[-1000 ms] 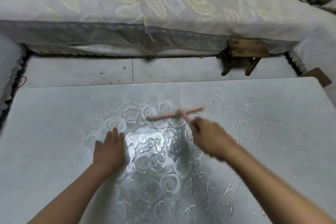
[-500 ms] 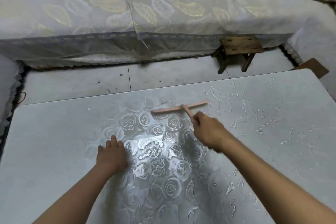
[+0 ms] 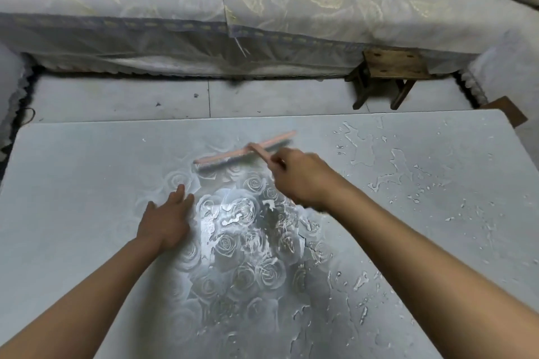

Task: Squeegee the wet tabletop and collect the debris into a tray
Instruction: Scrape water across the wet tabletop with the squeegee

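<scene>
- Beyond the table [image 3: 73, 183], a bed draped in pale leaf-print cloth is filling the far side of the room, and a small wooden stool [image 3: 390, 70] is standing on the tiled floor at its edge.
- The right hand [image 3: 303, 181] is gripping the pink squeegee [image 3: 245, 150] by its handle, fingers curled round it.
- The blade is lying crosswise near the far middle of the table. It is too blurred to tell whether it is touching the surface.
- The left hand [image 3: 166, 221] is resting flat on the table, fingers straight and close together, just left of the shiny wet rose-patterned patch.
- Water droplets [image 3: 361, 148] are beading and pooling mostly on the right side.
- Judging by this, a stroke across the wet centre is under way. It is likely calling for even pressure along the whole blade, a slight tilt, overlapping passes, and one steady direction toward an edge.
- No tray is showing, so the collecting spot is not yet clear.
</scene>
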